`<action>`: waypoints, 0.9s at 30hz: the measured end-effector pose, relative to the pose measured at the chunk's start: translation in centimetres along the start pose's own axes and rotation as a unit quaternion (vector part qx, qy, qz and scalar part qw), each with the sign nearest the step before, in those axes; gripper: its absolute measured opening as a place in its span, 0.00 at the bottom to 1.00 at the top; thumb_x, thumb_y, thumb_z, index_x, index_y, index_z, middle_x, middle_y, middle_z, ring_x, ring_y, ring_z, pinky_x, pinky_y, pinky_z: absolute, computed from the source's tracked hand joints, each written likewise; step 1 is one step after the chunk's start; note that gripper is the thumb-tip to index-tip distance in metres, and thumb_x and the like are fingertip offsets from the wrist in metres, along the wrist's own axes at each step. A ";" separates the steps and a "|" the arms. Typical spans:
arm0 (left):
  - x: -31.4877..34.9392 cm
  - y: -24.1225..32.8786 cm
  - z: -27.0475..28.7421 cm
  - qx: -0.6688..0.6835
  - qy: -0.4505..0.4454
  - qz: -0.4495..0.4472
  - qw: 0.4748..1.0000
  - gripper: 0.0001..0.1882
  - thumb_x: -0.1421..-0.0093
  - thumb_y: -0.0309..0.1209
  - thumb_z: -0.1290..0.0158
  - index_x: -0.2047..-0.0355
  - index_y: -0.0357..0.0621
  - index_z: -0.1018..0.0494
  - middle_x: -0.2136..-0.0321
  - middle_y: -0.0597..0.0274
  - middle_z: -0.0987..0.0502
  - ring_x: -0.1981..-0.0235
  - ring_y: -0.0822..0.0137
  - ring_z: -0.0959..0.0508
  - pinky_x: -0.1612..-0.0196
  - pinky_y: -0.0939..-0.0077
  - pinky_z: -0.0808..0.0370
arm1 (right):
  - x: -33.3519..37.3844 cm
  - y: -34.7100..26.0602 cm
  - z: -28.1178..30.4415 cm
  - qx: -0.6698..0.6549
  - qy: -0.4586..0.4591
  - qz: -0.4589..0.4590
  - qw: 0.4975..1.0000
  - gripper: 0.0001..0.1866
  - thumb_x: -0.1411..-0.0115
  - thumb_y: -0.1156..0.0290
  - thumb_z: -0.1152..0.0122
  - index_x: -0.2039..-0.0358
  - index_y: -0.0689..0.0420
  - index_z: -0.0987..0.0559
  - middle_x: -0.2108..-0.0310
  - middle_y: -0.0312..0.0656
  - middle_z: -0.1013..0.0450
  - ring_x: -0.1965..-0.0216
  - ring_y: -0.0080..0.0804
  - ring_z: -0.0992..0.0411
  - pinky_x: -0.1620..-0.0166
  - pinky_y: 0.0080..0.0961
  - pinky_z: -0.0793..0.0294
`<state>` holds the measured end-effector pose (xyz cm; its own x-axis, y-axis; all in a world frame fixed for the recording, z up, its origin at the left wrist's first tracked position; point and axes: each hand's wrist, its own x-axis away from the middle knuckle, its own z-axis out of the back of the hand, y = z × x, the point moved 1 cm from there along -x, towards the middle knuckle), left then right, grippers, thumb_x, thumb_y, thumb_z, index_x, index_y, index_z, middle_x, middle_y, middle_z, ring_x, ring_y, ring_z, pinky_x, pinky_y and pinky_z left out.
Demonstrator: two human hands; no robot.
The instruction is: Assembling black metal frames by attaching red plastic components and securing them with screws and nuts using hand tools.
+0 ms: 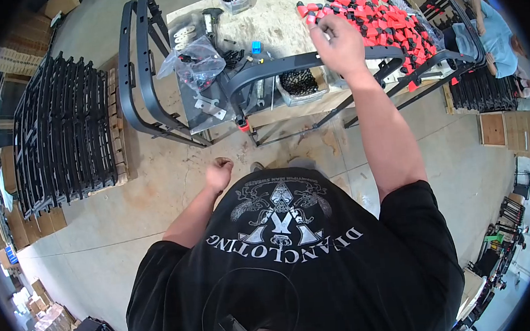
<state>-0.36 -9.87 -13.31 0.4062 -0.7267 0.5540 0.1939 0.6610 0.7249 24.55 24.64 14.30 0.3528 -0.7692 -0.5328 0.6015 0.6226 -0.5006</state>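
The right hand [341,42] is stretched out over the far side of the workbench [273,23], fingers pinched together at the near-left edge of a big heap of red and black plastic caps [384,25]. It looks to be pinching one small cap between thumb and fingertips, though the piece itself is too small and too covered to make out for sure. Just below that hand, a curved black metal frame [289,65] lies across the bench, its bent end dropping off the near edge toward a red-tipped foot [244,125].

The left hand [219,172] hangs near the body, well apart from the bench, curled into a loose fist with nothing visible in it.

On the left part of the bench sit a clear plastic bag of fittings [195,61], a few flat metal brackets [210,108] and a small blue piece [256,46]. Two more black frames [141,69] lean upright against the bench's left end, and a stack of the same frames [60,130] rests on a pallet further left. Another person in a light blue shirt [495,35] works at the far right.

The frame lies loose, with no hand steadying it, so a push against it could slide it off the near edge. A pinched cap could also slip and roll across the concrete floor [157,210].
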 end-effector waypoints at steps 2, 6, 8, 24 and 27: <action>0.6 -0.1 0.2 0.029 -0.015 0.027 0.999 0.11 0.37 0.33 0.45 0.62 0.37 0.19 0.72 0.61 0.19 0.71 0.70 0.21 0.65 0.72 0.24 | 0.0 -0.2 0.2 -0.065 0.036 -0.032 0.997 0.13 0.39 0.60 0.35 0.71 0.57 0.20 0.75 0.40 0.24 0.74 0.34 0.27 0.68 0.29 0.28; 0.3 1.6 1.9 0.173 -0.056 0.107 0.977 0.09 0.37 0.32 0.45 0.62 0.39 0.22 0.70 0.64 0.21 0.71 0.71 0.23 0.67 0.75 0.26 | 1.2 -2.2 1.6 -0.533 0.123 -0.249 0.799 0.11 0.32 0.69 0.43 0.73 0.55 0.29 0.81 0.29 0.42 0.80 0.21 0.44 0.72 0.26 0.40; 0.5 3.6 2.9 0.182 -0.056 0.083 0.978 0.10 0.34 0.34 0.45 0.62 0.40 0.25 0.73 0.67 0.24 0.73 0.73 0.26 0.68 0.76 0.28 | 4.7 -3.9 2.6 -0.586 0.062 -0.249 0.769 0.11 0.33 0.68 0.44 0.73 0.55 0.30 0.81 0.31 0.39 0.80 0.22 0.40 0.72 0.25 0.37; 8.3 22.0 3.1 -0.210 0.002 -0.503 0.838 0.15 0.48 0.29 0.34 0.58 0.43 0.20 0.58 0.54 0.22 0.55 0.49 0.23 0.49 0.57 0.27 | 18.0 -9.0 -6.3 -0.738 -0.340 -0.447 0.376 0.37 0.29 0.38 0.58 0.41 0.61 0.27 0.51 0.40 0.23 0.53 0.33 0.24 0.44 0.36 0.28; 8.2 21.7 2.9 -0.201 0.017 -0.513 0.834 0.14 0.48 0.31 0.33 0.61 0.44 0.19 0.59 0.55 0.22 0.55 0.50 0.23 0.50 0.58 0.26 | 18.3 -8.6 -6.3 -0.731 -0.337 -0.460 0.376 0.37 0.29 0.38 0.58 0.41 0.61 0.28 0.52 0.40 0.23 0.53 0.33 0.25 0.44 0.35 0.29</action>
<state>4.58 -2.02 8.12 -0.1337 -0.9474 -0.2907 0.7365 -0.2912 0.6105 21.34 6.14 4.56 0.8754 -0.3102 0.3709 -0.1702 -0.9157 -0.3641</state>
